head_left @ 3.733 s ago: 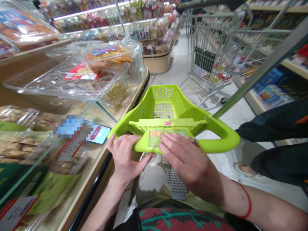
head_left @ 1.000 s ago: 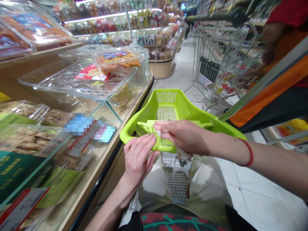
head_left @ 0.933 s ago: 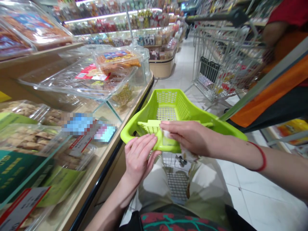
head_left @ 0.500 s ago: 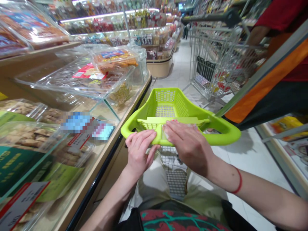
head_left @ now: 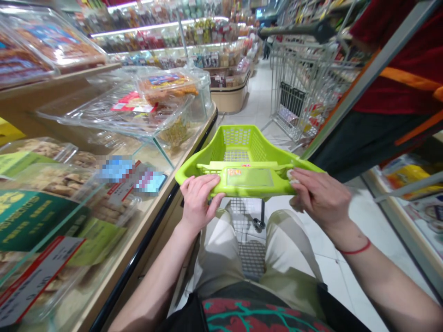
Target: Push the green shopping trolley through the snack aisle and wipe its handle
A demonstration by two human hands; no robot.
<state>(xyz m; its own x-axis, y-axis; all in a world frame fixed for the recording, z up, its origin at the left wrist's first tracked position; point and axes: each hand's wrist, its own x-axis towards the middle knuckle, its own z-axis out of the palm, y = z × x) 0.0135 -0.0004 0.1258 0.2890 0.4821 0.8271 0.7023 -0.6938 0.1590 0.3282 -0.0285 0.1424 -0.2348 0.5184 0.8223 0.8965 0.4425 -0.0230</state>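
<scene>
- Wire trolley (head_left: 297, 60) at one o'clock; snack counter (head_left: 140, 230) at nine.
- Left hand (head_left: 199, 198) curled around green handle (head_left: 242, 190).
- Right hand (head_left: 323, 196) half closed, pinching white wad (head_left: 292, 176) there.

I've got a wire shopping trolley (head_left: 289, 69) standing up the aisle, plus a person (head_left: 386, 101) in a dark red top nearer me on the right. Over on my left there's a bunch of clear food packs (head_left: 51, 180) and a tilted red-and-white price label (head_left: 34, 283), with lit shelves (head_left: 155, 27) of blurry goods further back.
</scene>
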